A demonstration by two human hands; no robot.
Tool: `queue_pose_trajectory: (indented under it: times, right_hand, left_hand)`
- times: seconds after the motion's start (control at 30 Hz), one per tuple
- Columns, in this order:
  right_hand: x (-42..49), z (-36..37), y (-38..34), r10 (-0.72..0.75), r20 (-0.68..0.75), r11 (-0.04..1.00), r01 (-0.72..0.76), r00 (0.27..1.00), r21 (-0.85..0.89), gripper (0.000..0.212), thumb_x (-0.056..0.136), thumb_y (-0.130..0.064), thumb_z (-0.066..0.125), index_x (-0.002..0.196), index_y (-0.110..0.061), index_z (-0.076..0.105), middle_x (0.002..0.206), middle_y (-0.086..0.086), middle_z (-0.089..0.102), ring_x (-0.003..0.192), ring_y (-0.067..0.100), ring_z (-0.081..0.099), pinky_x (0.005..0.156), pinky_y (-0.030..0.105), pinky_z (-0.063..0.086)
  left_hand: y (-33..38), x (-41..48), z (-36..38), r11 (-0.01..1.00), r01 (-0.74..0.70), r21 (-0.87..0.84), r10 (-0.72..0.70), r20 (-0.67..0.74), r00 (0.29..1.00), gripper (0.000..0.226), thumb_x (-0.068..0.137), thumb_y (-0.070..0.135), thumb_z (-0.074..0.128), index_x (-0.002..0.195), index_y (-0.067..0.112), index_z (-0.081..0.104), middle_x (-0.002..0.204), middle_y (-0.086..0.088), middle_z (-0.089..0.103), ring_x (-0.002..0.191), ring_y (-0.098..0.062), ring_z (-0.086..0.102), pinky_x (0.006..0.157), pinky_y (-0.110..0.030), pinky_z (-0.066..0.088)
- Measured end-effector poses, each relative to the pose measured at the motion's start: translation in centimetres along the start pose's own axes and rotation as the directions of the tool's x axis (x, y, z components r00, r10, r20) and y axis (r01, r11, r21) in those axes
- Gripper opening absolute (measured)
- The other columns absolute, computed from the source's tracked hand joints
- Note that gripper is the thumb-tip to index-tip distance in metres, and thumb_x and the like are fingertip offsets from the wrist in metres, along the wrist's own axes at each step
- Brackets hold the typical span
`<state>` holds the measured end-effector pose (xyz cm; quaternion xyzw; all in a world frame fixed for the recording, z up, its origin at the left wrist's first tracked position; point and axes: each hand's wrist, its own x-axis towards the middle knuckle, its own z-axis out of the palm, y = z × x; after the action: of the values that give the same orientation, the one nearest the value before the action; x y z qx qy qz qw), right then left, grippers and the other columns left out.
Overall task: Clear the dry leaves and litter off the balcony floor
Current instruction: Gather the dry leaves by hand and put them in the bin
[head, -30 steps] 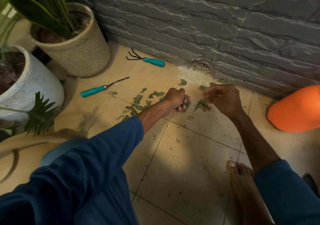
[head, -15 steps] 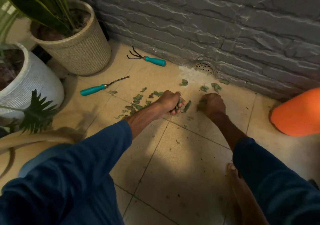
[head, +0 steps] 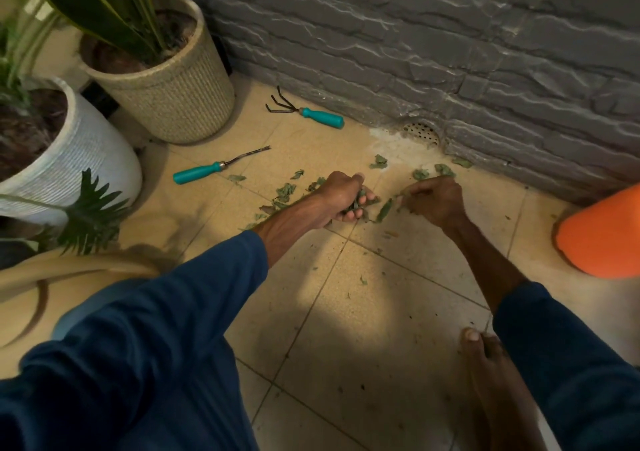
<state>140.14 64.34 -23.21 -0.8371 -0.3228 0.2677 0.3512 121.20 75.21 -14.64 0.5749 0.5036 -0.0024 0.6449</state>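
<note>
Your single view rides on your head and looks forward and steeply down at the floor tiles (head: pixel 363 312), facing the grey stone wall (head: pixel 450 52). The drain grate (head: pixel 420 133) sits above frame centre. Your left hand (head: pixel 341 196) and right hand (head: pixel 436 201) lie just below it, close to the lens, and your sleeves (head: pixel 138 364) fill the nearest edge.

Right edge cuts off orange object (head: pixel 602 232); identity unclear. Left edge cuts off white pot (head: pixel 69 159). Fingertips of right hand (head: pixel 434 201) hidden; grip on leaves (head: pixel 384 209) indeterminate. Scattered specks (head: pixel 363 280) too small to identify.
</note>
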Motion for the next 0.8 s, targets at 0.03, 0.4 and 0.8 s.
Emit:
queue_pose_trajectory:
  times: [0.03, 0.4, 0.8]
  right_hand:
    - [-0.1, 0.1, -0.3, -0.031, 0.038, 0.999, 0.030, 0.999, 0.015, 0.023, 0.074, -0.006, 0.088, 0.095, -0.005, 0.080, 0.083, 0.005, 0.074, 0.051, -0.011, 0.059, 0.052, 0.003, 0.044]
    - [-1.4, 3.5, 0.0, -0.319, 0.308, 0.873, 0.404, 0.896, -0.274, 0.019, 0.074, 0.005, 0.083, 0.087, -0.009, 0.080, 0.093, 0.008, 0.073, 0.077, 0.016, 0.066, 0.078, 0.034, 0.059]
    - [-1.2, 3.3, 1.0, -0.163, 0.355, 0.729, 0.355, 0.920, -0.585, 0.033, 0.082, -0.014, 0.080, 0.113, -0.017, 0.072, 0.114, 0.010, 0.070, 0.101, 0.028, 0.066, 0.088, 0.039, 0.057]
  left_hand:
    - [0.1, 0.0, -0.2, 1.000, 0.003, -0.003, -0.003, -0.007, 1.000, 0.044, 0.111, 0.032, 0.039, 0.092, 0.010, 0.071, 0.066, 0.003, 0.056, 0.050, -0.009, 0.053, 0.040, -0.018, 0.040]
    - [-0.2, 0.1, -1.5, 1.000, 0.007, -0.028, -0.007, -0.018, 1.000, 0.046, 0.111, 0.034, 0.040, 0.087, 0.013, 0.072, 0.068, 0.003, 0.058, 0.054, -0.010, 0.054, 0.045, -0.020, 0.040]
    - [-0.3, -0.3, -2.4, 0.999, 0.022, -0.049, -0.024, -0.032, 0.999, 0.046, 0.111, 0.035, 0.040, 0.086, 0.013, 0.072, 0.068, 0.003, 0.058, 0.051, -0.009, 0.055, 0.043, -0.019, 0.040]
